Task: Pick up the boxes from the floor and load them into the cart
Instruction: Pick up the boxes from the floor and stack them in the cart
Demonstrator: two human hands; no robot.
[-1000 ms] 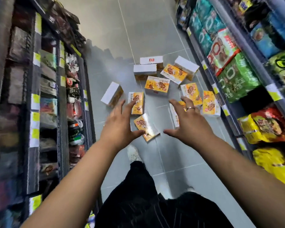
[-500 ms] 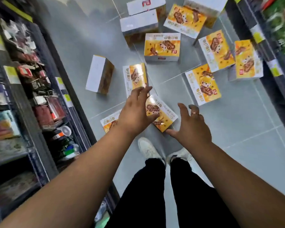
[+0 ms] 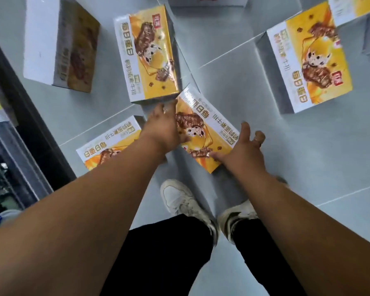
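grey floor tiles [image 3: 308, 167] of a shop aisle fill the view, with the person's pale shoes [image 3: 179, 199] closest in. just ahead of the toes the nearest box [image 3: 209, 124] lies askew on the tiles. half a second ago both hands hovered above it; now the view has dropped lower and they have arrived. the left hand [image 3: 162, 127] lies on the box's left side, fingers reaching toward its far corner; whether they curl round the edge cannot be told. the right hand [image 3: 244, 146] is spread apart, thumb touching the near right corner, the other fingers just beside the right edge. the box looks not yet lifted, so the grasp seems only to be starting.

a second box [image 3: 107, 146] lies partly under the left forearm. beyond, a third box [image 3: 147, 54] nearly touches the nearest one's far corner. a box lying white face up [image 3: 43, 39] sits by the left shelving [image 3: 30, 135], another box [image 3: 308, 60] lies well off to the right, and more are cut off by the top edge.

the cart is out of view, so its load cannot be judged; every box seen is on the floor.
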